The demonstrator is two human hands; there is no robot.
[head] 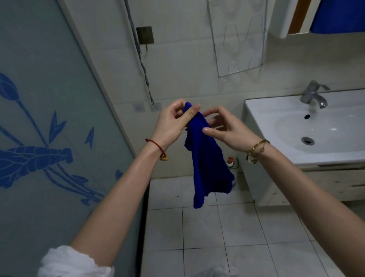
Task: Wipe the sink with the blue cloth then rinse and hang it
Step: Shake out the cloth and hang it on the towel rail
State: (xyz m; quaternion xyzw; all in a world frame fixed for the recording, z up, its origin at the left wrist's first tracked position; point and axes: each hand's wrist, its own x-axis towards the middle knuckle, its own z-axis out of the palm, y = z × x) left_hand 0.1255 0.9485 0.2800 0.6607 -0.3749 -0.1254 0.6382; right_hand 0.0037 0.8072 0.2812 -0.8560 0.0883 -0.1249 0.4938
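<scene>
Both forearms wet; my left hand [174, 123] pinches the blue cloth [207, 158] at its top; my right hand [224, 128] pinches it just below; sink [262, 114] beside.

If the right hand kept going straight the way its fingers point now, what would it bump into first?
The right hand points leftward at the hanging blue cloth, which its thumb already touches. Past that it would likely meet the left hand, though depth is hard to judge.

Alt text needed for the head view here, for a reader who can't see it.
Two bare hands hold a blue cloth up over a tiled bathroom floor: the left hand pinches its top, the right hand pinches it just below. A white sink with a tap stands at right, a wire rack hangs on the wall.
</scene>
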